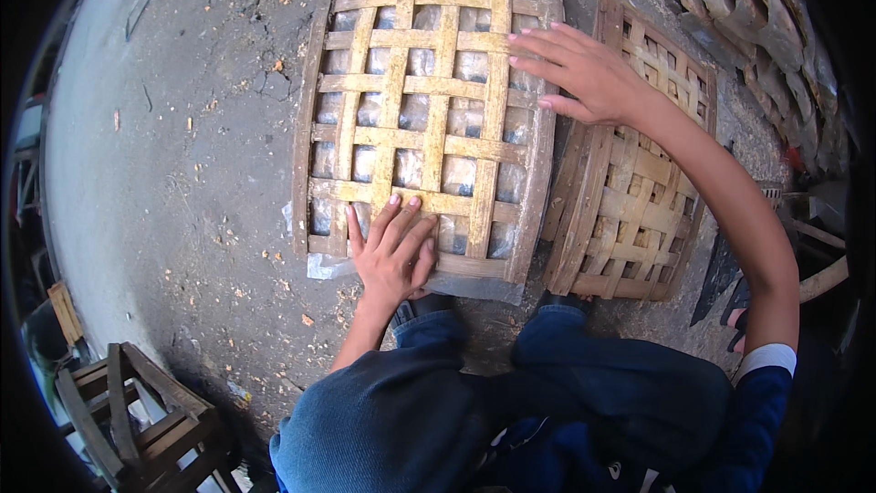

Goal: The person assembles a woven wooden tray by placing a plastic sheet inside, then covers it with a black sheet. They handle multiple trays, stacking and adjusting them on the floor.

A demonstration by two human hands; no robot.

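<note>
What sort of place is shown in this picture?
Probably a small workshop or work yard: there is a large woven lattice panel, a rough grey floor scattered with pale scraps, and a slatted wooden stand at lower left.

Yellowish woven-slat panel (pixel 442 84), brown wooden frame (pixel 537 178), lying flat over clear plastic (pixel 328 267)

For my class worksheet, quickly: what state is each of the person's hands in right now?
Left hand: open, laid on the lower end of the larger woven panel.
Right hand: open, over that panel's right edge; contact unclear.
</note>
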